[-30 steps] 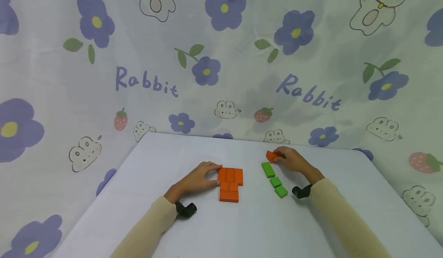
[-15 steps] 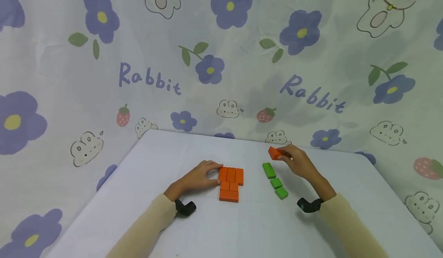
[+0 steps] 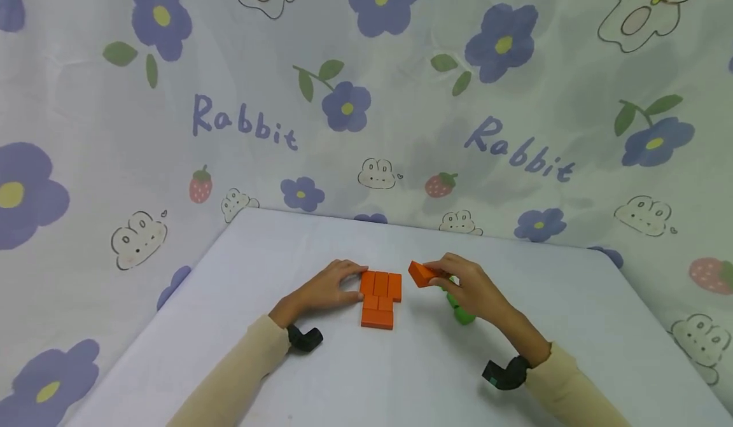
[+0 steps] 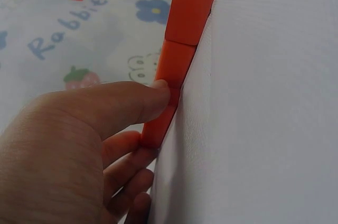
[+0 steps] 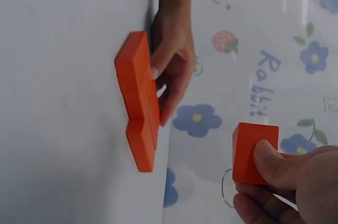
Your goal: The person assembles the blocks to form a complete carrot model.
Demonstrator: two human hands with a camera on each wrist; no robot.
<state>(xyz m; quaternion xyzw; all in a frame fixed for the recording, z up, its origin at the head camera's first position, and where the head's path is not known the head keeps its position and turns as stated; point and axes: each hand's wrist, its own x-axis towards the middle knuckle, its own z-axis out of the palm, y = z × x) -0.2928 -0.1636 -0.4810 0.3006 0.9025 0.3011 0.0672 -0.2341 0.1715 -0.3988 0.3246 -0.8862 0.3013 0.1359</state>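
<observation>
Several orange blocks (image 3: 380, 300) lie packed flat together mid-table, also visible as a cluster of orange blocks (image 5: 138, 97) and a row of orange blocks (image 4: 179, 49). My left hand (image 3: 329, 287) rests against their left side, thumb (image 4: 121, 105) pressing an edge. My right hand (image 3: 466, 287) pinches a single orange block (image 3: 422, 273) just above the table, right of the cluster; the same held block (image 5: 254, 152) shows between thumb and fingers. Green blocks (image 3: 462, 314) lie mostly hidden behind the right hand.
The white table (image 3: 412, 376) backs onto a curtain (image 3: 366, 96) printed with flowers and rabbits. Black wrist cameras sit on both wrists, left (image 3: 303, 338) and right (image 3: 504, 373).
My right hand lifted the single orange block from the far right of the table and carried it leftward to beside the orange cluster. The left hand stayed put.
</observation>
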